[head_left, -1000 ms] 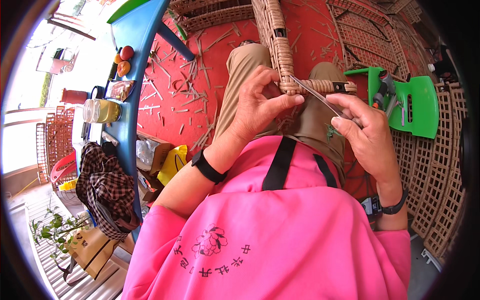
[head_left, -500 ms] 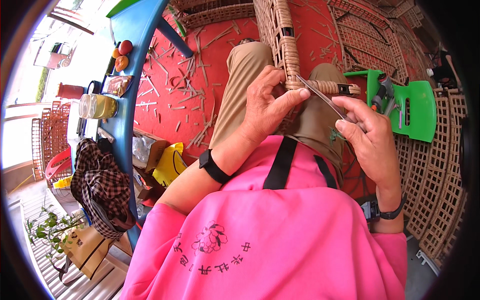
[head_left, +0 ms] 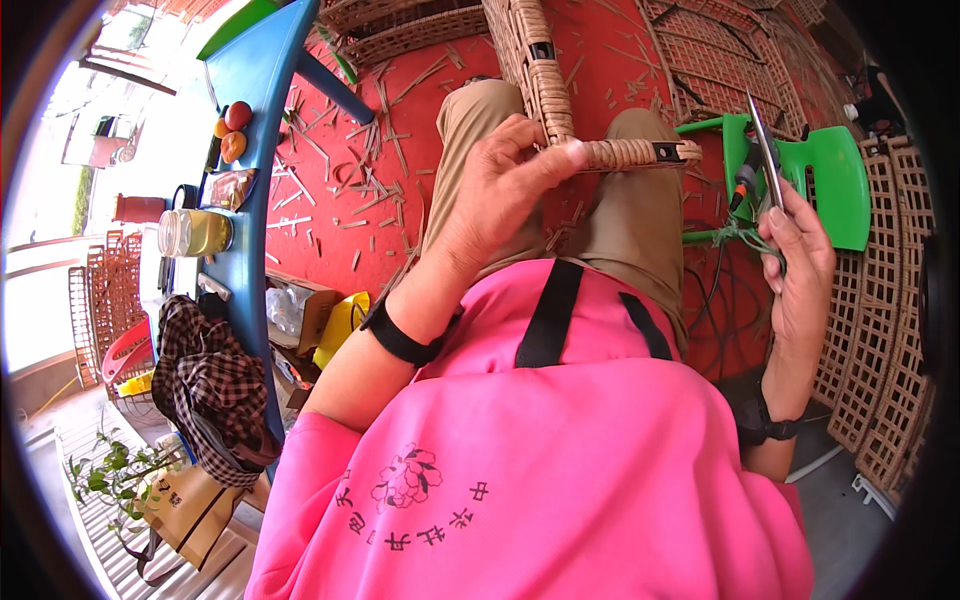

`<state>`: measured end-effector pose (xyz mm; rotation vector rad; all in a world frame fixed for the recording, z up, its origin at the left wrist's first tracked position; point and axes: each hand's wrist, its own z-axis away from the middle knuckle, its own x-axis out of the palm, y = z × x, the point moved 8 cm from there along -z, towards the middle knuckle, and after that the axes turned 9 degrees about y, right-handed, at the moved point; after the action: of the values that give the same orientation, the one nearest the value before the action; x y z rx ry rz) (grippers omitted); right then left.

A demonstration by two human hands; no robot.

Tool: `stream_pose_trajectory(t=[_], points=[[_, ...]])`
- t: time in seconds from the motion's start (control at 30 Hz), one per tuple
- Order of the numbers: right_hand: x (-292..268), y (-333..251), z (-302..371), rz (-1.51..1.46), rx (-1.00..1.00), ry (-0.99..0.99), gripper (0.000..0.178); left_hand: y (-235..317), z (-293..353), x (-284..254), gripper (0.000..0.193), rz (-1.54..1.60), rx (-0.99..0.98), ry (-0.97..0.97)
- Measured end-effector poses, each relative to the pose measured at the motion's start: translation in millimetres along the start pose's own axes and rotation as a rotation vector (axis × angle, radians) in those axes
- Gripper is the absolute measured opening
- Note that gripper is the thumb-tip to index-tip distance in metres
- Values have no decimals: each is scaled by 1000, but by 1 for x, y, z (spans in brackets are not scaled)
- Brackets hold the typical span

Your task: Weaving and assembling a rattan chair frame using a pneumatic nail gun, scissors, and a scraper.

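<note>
A woven wicker frame (head_left: 545, 85) stands upright between my knees, its wrapped lower arm (head_left: 625, 154) pointing right. My left hand (head_left: 505, 185) is closed round the corner where the two parts meet, with the thumb pressed along it and most fingers hidden behind. To the right, apart from the frame, my right hand (head_left: 798, 245) is closed on a slim metal-bladed tool (head_left: 768, 155), its tip pointing up and away. Green string (head_left: 742, 233) hangs by this hand; whether it is tied to the tool I cannot tell.
A green plastic chair (head_left: 835, 190) with a power tool (head_left: 745, 182) on it stands at right. Wicker panels (head_left: 880, 300) lean beyond. Cut strips litter the red floor (head_left: 340, 225). At left, a blue table (head_left: 250, 80) holds fruit, a glass jar (head_left: 200, 232) and a checked cloth (head_left: 210, 385).
My right hand has drawn the bladed tool away from the wicker corner to the right, turning its tip upward. The left hand stays at the corner.
</note>
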<state>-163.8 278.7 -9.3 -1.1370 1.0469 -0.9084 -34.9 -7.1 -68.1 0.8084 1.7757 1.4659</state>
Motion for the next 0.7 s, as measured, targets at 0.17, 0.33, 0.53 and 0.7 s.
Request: stream_pose_trajectory(t=[0.17, 0.33, 0.53, 0.7], points=[[-19, 55, -12, -128, 117, 149, 43, 15, 14, -4, 57, -113, 358, -34], [-14, 82, -12, -135, 182, 116, 43, 0, 17, 2, 62, -537, 419, 71], [-8, 90, -11, -88, 199, 116, 45, 2, 5, 12, 44, -659, 656, 59], [-1, 98, -11, -71, 250, 120, 45, 9, 4, 3, 35, -538, 625, 69]])
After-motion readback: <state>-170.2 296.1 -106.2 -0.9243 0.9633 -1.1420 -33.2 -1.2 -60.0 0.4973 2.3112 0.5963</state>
